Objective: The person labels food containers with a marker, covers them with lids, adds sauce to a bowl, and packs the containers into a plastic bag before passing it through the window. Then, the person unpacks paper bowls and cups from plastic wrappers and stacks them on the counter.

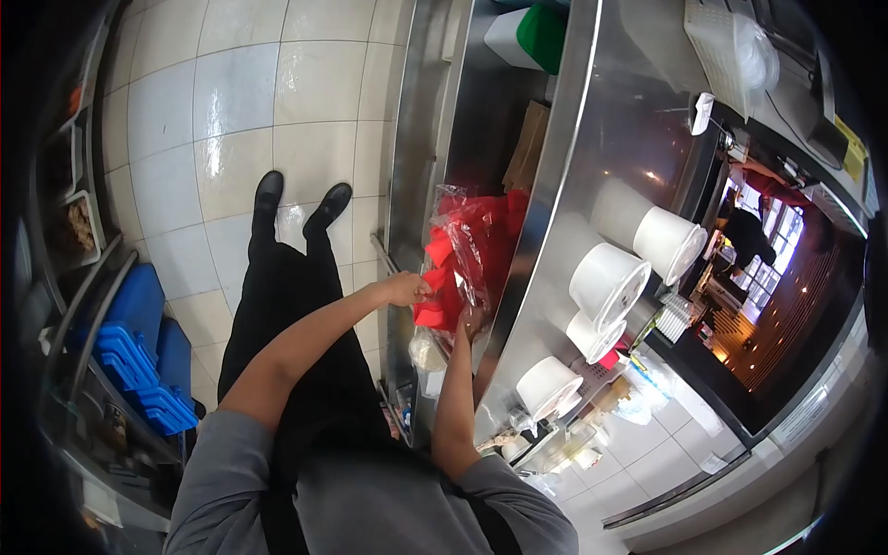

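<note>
A clear plastic bag (467, 250) full of bright red pieces (439, 291), perhaps cloth or soft packaging, is at the open shelf under the steel counter. My left hand (407, 289) is closed at the near side of the bag, its fingertips pinching the red material. My right hand (473, 320) is at the lower end of the bag, close to the counter edge, with its fingers curled against the plastic and partly hidden. Folded cardboard (527, 146) lies deeper on the shelf beyond the bag.
Several white tubs (606, 282) stand on the steel counter (634, 88) to my right. A white bin with a green lid (538, 39) sits on the shelf at the top. Blue containers (139, 351) are stacked behind my left side. The floor is tiled (236, 92).
</note>
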Action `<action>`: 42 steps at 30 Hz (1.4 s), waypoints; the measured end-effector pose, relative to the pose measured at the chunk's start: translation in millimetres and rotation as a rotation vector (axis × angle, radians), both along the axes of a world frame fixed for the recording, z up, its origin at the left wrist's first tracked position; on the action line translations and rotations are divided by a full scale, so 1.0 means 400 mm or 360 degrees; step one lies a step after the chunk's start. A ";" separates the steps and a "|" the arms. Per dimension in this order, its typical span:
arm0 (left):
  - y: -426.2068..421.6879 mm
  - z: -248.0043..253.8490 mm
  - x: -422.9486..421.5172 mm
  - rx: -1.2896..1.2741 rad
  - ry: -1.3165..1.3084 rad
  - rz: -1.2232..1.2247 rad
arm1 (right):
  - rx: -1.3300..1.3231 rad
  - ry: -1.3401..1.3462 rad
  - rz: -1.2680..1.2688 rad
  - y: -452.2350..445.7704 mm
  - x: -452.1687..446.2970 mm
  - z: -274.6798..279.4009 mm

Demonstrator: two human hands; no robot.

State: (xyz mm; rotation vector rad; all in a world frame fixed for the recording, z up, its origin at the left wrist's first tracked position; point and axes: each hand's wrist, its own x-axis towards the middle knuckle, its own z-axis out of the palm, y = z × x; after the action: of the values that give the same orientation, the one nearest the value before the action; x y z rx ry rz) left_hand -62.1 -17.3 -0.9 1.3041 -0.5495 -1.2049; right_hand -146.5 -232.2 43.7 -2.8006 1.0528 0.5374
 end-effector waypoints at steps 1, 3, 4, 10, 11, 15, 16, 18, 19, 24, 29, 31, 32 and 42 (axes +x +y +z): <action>-0.003 0.016 0.014 0.0001 0.0004 -0.0067 | -0.0006 -0.0006 -0.0018 -0.003 0.000 0.005; -0.034 0.012 0.006 -0.0093 -0.0153 -0.0026 | -0.0010 -0.0019 -0.0051 -0.006 -0.002 0.012; -0.056 0.013 -0.010 -0.0192 -0.0315 0.0076 | -0.0007 -0.0024 -0.0063 -0.001 -0.005 0.009; -0.166 0.060 -0.012 0.0127 -0.1039 0.0409 | 0.0035 -0.0084 -0.0164 0.020 -0.032 -0.016; -0.192 0.042 -0.013 0.0151 -0.1147 0.0341 | 0.0043 -0.0088 -0.0171 0.029 -0.033 -0.014; -0.285 -0.105 -0.012 -0.0134 -0.1453 0.0730 | 0.0054 -0.0183 -0.0261 0.129 -0.012 0.012; -0.275 -0.159 -0.021 -0.0260 -0.1504 0.0526 | 0.0054 -0.0214 -0.0288 0.173 -0.007 0.033; -0.249 -0.160 -0.011 -0.0348 -0.1476 0.0217 | 0.0056 -0.0354 -0.0336 0.233 0.002 0.048; -0.231 -0.139 -0.003 -0.0350 -0.1342 0.0121 | 0.0088 -0.0580 -0.0348 0.239 -0.007 0.012; -0.202 -0.090 -0.016 -0.0121 -0.1425 -0.0230 | 0.0089 -0.0657 -0.0589 0.234 0.022 -0.141; -0.150 0.062 0.044 -0.0117 -0.0709 -0.0037 | 0.0109 -0.0554 -0.0628 0.232 0.069 -0.103; -0.130 0.111 0.056 0.0066 -0.0517 -0.0085 | 0.0136 -0.0526 -0.0626 0.223 0.078 -0.098; -0.127 0.116 0.059 0.0160 -0.0506 -0.0143 | 0.0153 -0.0513 -0.0624 0.221 0.080 -0.094; 0.278 0.470 0.111 0.0048 -0.0547 -0.0005 | 0.0279 -0.0337 -0.0367 0.210 0.092 -0.055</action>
State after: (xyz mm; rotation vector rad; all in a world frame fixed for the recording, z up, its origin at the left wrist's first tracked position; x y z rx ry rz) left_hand -17.6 93.7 187.2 1.5480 -0.7820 -0.9987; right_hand -109.7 -148.1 21.5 -2.4768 1.1970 0.2851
